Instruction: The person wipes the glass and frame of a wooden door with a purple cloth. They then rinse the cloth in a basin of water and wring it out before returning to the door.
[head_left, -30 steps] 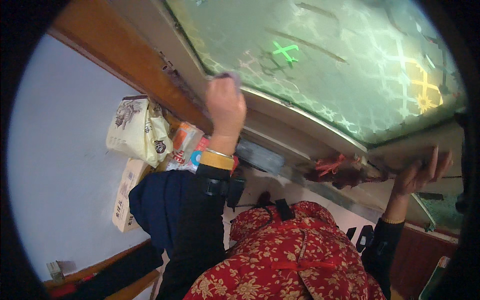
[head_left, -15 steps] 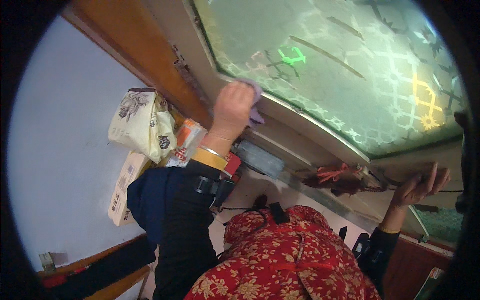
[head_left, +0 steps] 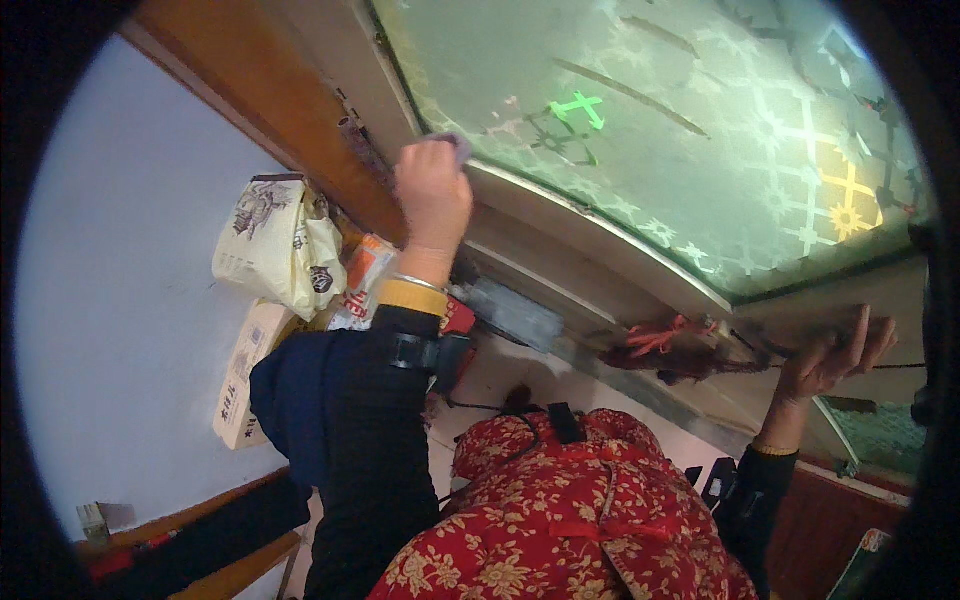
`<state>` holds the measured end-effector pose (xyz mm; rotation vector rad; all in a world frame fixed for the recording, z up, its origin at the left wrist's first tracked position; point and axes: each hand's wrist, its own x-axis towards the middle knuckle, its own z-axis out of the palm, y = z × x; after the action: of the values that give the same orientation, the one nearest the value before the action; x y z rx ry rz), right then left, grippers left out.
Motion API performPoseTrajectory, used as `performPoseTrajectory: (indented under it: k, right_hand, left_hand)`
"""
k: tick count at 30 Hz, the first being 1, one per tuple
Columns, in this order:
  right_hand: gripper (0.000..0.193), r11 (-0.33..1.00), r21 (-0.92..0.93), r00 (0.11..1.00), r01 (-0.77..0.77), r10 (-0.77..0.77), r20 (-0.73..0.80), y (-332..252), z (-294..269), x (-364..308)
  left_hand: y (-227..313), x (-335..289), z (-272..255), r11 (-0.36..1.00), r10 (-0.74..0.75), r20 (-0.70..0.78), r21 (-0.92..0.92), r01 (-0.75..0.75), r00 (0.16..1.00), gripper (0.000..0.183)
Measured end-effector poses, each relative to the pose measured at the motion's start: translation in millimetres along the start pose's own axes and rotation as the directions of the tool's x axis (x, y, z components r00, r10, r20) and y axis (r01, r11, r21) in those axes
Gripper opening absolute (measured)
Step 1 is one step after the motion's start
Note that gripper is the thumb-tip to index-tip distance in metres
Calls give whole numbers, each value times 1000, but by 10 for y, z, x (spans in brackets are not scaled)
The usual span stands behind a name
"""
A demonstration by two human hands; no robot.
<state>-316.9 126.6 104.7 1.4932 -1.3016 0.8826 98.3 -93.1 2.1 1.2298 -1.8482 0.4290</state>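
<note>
My left hand [head_left: 432, 192] is closed on a small purple cloth [head_left: 458, 147], pressed against the pale door frame [head_left: 505, 190] by the lower left corner of a glass pane [head_left: 640, 130]. Most of the cloth is hidden behind my fingers. The glass is frosted, with a star-and-lattice pattern and some green and yellow patches. Over on the right, my right hand [head_left: 832, 360] rests with fingers stretched out against the frame under the pane's right corner. Nothing shows in it. A red string [head_left: 660, 335] tied to a dark cord hangs to the left of this hand.
Left of my left arm stand a cream bag [head_left: 265, 240], a long cream box [head_left: 250, 375] and an orange-and-white package [head_left: 368, 270] against the pale wall [head_left: 130, 260]. A grey block-shaped thing [head_left: 512, 315] lies below the frame. The brown wooden door post [head_left: 260, 90] runs along the upper left.
My left hand has slid left along the frame with the cloth, to the pane's corner. My right hand stays at the frame. The whole view has shifted slightly.
</note>
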Motion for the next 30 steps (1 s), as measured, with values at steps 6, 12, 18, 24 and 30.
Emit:
performPoseTrajectory:
  k: [6, 12, 18, 24, 30]
  right_hand:
    - [39, 999, 29, 1000, 21, -21, -7, -49, -6, 74]
    - [41, 1000, 0, 1000, 24, -24, 1, -8, -3, 74]
    - [43, 1000, 22, 1000, 4, -4, -11, 14, 10, 0]
    - [46, 999, 33, 1000, 29, -29, 5, 31, -7, 17]
    - [43, 999, 40, 1000, 2, -2, 6, 39, -15, -4]
  left_hand:
    - [180, -60, -110, 982, 138, 23, -132, -134, 990, 16]
    - [-263, 53, -202, 981, 184, 52, 50, -186, 982, 10]
    - [-34, 51, 21, 1000, -30, -60, -9, 29, 998, 19]
    - [219, -45, -76, 982, 76, 47, -175, -67, 996, 22]
    - [-133, 121, -107, 1000, 25, 16, 6, -25, 1000, 18]
